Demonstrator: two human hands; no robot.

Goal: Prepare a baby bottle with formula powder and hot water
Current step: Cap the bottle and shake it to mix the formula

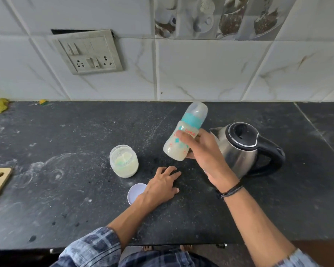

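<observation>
The right hand (199,149) is wrapped round the lower body of the baby bottle (185,133), thumb across the printed front, fingers behind, holding it clear of the counter (66,189). Bottle's capped, teal collar and clear dome on, w/ pale milky liquid inside, so powder and water look to be in already; I'd say this is the mixing/shaking bit, near the end. The thing that matters: the bottle's long axis is tilted, cap end pointing up and away from the person and a touch to the right, base down toward the left hand (162,187). That left hand lies flat on the counter, fingers spread, palm down, gripping nothing, just below and a bit left of the bottle's base, so it's the free one if a second grip is wanted, but the right already has the bottle. Formula jar (123,160) stands open to the left of the left hand, its lid (135,192) lying flat right beside the left wrist, partly hidden by it. Kettle (243,149) sits just behind and right of the right hand, v. close; a wide shake could knock it
</observation>
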